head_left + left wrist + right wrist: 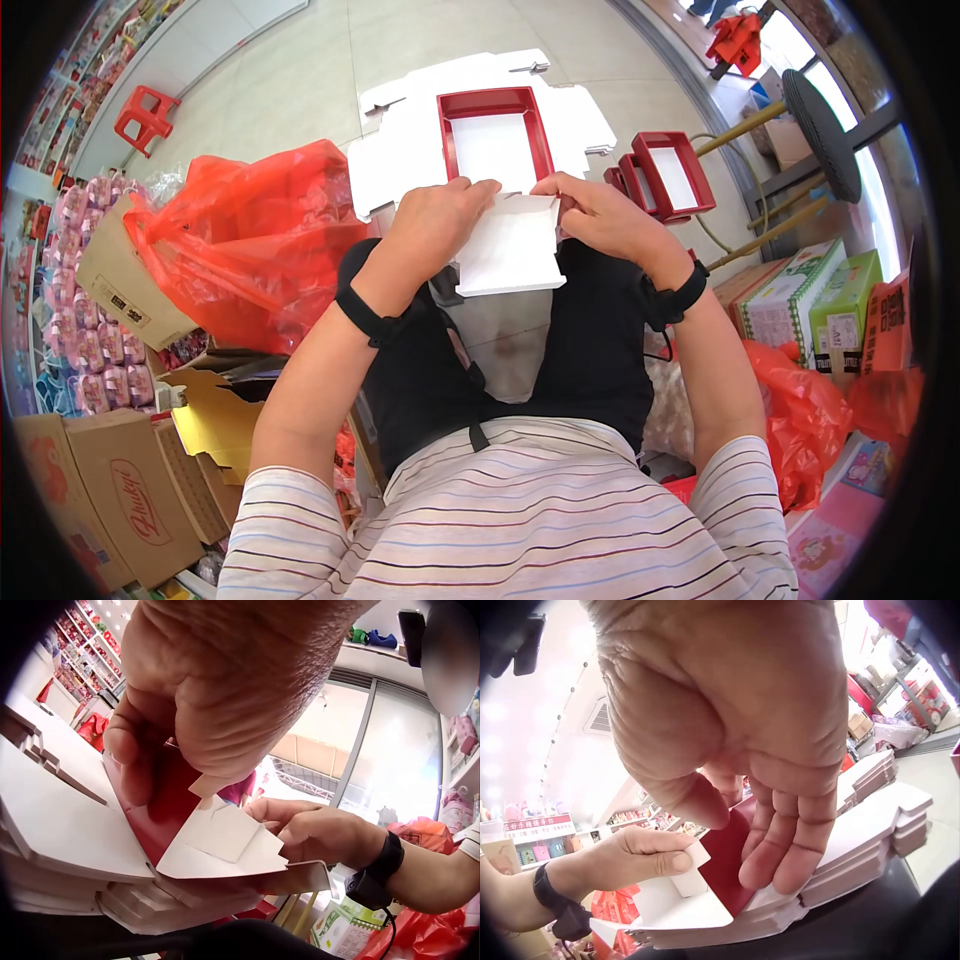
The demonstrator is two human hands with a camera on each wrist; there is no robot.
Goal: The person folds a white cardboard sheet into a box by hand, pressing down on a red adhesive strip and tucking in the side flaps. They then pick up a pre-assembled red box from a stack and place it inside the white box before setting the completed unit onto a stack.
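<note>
A pale short-sleeved shirt [560,520] with thin dark and blue stripes is worn with black trousers [600,345] and black wristbands [366,318].

Floor: pale tiles [400,35] are spreading out beyond the person, with thin joints running between them.
Stool: 1 red plastic stool [147,118] is standing upright on the tiles, well apart on the left.
Support: layered white card sheets [395,150] are forming a flat stack, their notched edges jutting out at the sides; black-trousered legs [600,340] are showing under the near edge, but the full support is staying hidden.
On the stack: 1 open red box [545,140] with a white bottom is lying face up, its white end panel [512,245] reaching past the near edge.
Right side: at least 2 red boxes [692,160] are sitting near the stack, their support being unclear.
</note>
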